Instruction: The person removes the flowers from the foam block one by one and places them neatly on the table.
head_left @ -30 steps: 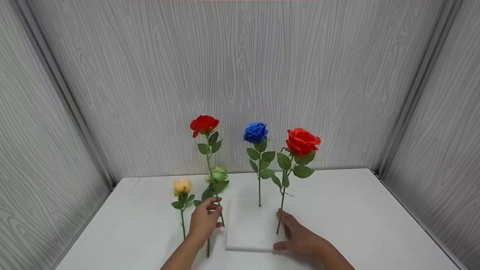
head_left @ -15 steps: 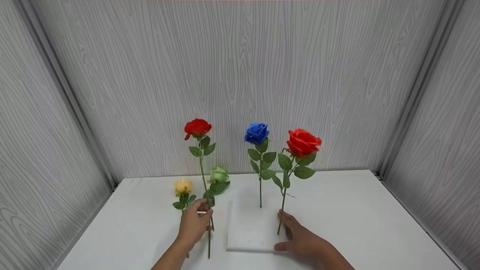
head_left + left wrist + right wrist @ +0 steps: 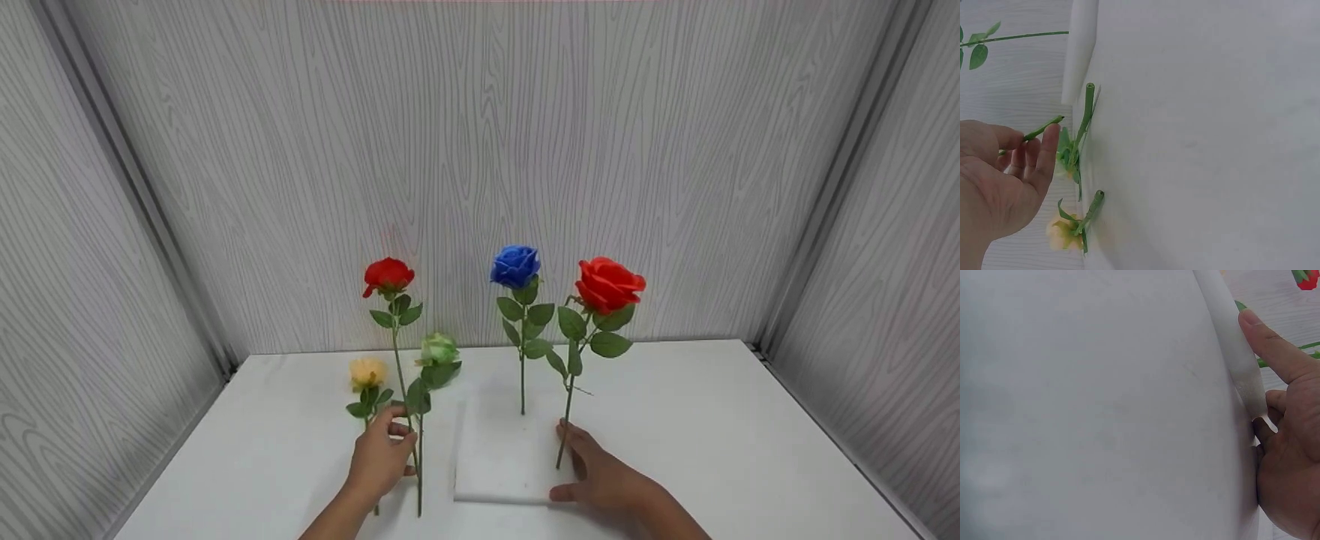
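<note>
My left hand (image 3: 377,459) pinches the lower stem of a red rose (image 3: 388,276), which stands nearly upright, left of the white board (image 3: 495,469). In the left wrist view the cut end of that stem (image 3: 1043,128) sticks out past the fingers. My right hand (image 3: 606,474) grips the board at its front right corner, thumb on the front edge and fingers along the side. A blue rose (image 3: 515,267) and a larger red rose (image 3: 610,285) stand upright in the board.
A yellow rose (image 3: 367,373) and a pale green rose (image 3: 439,349) lie on the white table (image 3: 697,420), left of the board. Grey wood-patterned panels (image 3: 480,150) enclose the table at the back and both sides.
My left hand has moved left and slightly down with its red rose, away from the board. The right hand and the two roses in the board stay practically in place.
</note>
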The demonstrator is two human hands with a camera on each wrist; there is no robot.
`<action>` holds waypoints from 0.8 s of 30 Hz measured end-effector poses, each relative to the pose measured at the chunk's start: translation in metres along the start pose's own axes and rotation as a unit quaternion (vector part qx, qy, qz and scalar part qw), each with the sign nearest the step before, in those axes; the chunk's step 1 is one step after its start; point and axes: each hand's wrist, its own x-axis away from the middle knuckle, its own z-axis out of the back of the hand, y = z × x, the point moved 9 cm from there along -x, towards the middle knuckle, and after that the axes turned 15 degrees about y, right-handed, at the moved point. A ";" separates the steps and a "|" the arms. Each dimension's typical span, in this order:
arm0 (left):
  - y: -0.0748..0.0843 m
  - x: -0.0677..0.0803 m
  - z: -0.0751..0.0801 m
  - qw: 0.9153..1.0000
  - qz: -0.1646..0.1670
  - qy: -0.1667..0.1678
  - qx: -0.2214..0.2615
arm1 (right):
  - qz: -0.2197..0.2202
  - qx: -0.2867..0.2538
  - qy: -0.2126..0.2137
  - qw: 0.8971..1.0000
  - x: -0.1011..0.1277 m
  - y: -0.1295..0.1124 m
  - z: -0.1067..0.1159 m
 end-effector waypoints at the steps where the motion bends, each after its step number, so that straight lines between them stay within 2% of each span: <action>1: -0.001 0.000 0.000 1.000 0.002 -0.002 -0.005 | -0.001 -0.002 0.001 1.000 0.000 0.000 0.000; 7: -0.007 0.001 0.001 0.999 0.003 -0.022 -0.032 | -0.015 -0.014 0.010 1.000 0.000 0.001 0.001; 13: -0.014 0.001 0.002 0.997 0.006 -0.043 -0.061 | -0.015 0.001 0.012 1.000 -0.002 0.004 0.000; 24: -0.029 0.002 0.002 0.992 0.047 -0.073 -0.090 | -0.013 -0.002 0.005 1.000 -0.002 0.002 -0.001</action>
